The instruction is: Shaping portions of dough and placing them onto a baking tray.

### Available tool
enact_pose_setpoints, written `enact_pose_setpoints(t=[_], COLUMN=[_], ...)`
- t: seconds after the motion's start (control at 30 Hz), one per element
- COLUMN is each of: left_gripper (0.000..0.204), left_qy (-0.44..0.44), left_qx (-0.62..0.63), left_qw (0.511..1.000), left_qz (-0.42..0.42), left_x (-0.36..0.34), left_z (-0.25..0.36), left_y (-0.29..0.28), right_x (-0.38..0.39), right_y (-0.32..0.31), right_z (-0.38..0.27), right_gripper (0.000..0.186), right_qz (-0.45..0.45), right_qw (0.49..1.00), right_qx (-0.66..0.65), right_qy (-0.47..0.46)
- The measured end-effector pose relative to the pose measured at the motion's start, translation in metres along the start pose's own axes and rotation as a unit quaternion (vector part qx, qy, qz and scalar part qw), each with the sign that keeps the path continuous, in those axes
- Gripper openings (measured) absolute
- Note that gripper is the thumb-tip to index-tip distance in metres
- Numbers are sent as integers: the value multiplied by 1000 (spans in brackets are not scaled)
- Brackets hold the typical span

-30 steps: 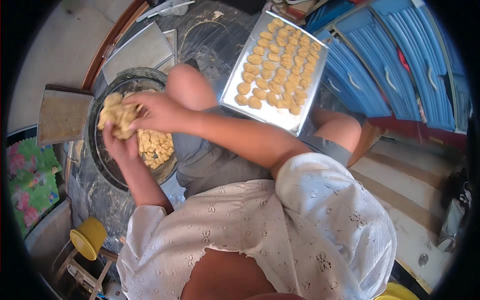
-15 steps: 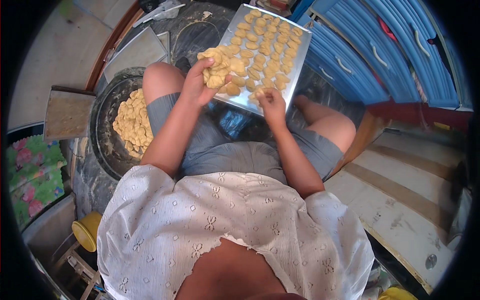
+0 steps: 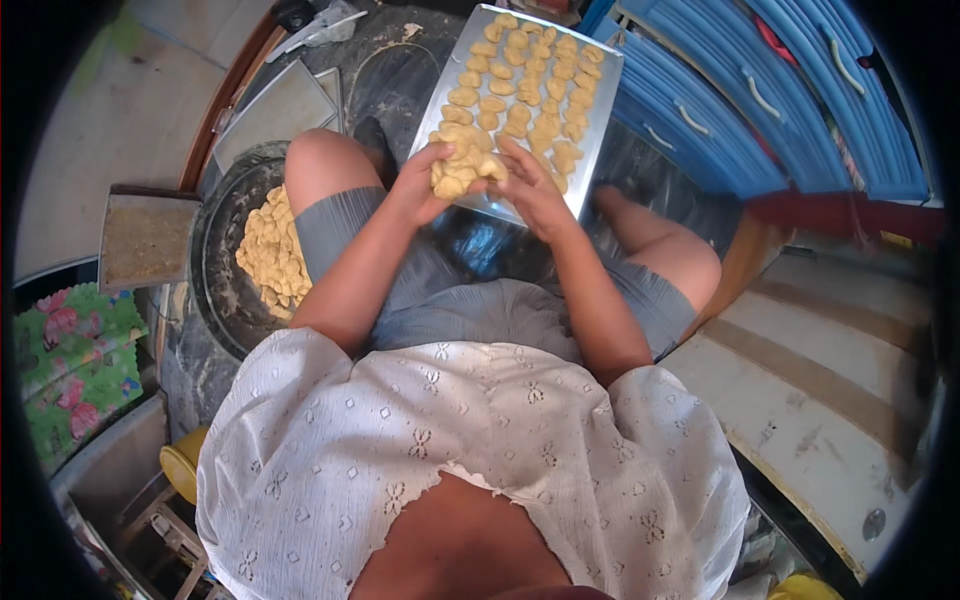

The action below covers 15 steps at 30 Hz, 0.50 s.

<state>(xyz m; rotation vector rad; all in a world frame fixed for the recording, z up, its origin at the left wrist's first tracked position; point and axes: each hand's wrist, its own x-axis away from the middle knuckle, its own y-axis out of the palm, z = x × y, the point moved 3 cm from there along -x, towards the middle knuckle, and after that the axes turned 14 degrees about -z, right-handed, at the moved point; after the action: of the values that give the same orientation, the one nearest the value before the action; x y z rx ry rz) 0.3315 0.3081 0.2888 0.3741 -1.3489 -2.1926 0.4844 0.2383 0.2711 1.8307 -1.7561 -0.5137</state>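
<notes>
A lumpy clump of pale yellow dough pieces (image 3: 460, 165) rests in my left hand (image 3: 418, 190), whose fingers are curled round its left side. My right hand (image 3: 535, 195) is at the clump's right edge, thumb and fingers closed on a dough piece (image 3: 492, 166) that still touches the clump. Both hands are over the near end of a shiny metal baking tray (image 3: 598, 112). Small dough pieces (image 3: 501, 87) lie on the tray in rows, several of them touching. The hands and clump hide the tray's near left part.
A dark round basin (image 3: 212, 285) holding a heap of dough pieces (image 3: 270, 250) stands left of my leg. Flat boards (image 3: 275, 110) lie beyond it. Blue drawers (image 3: 690, 120) stand at the right, close to the tray. A yellow container (image 3: 180, 462) sits at lower left.
My right hand has come up and left from the tray's near edge to the clump. My left hand has moved slightly right and nearer, bringing the clump along.
</notes>
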Motion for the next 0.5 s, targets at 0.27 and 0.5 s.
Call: enact_pose_setpoints(t=[0.27, 0.5], left_gripper=[46, 44], left_qy=[-48, -41], left_qx=[-75, -86], left_qw=[996, 995], left_qz=[14, 26], left_x=[-8, -11], left_z=[-7, -9], left_y=[-4, -14], right_x=[17, 24], right_y=[-53, -56], right_z=[-27, 20], right_gripper=[14, 14], right_qz=[99, 98], right_qw=[973, 689], right_qx=[208, 718], right_qy=[32, 26])
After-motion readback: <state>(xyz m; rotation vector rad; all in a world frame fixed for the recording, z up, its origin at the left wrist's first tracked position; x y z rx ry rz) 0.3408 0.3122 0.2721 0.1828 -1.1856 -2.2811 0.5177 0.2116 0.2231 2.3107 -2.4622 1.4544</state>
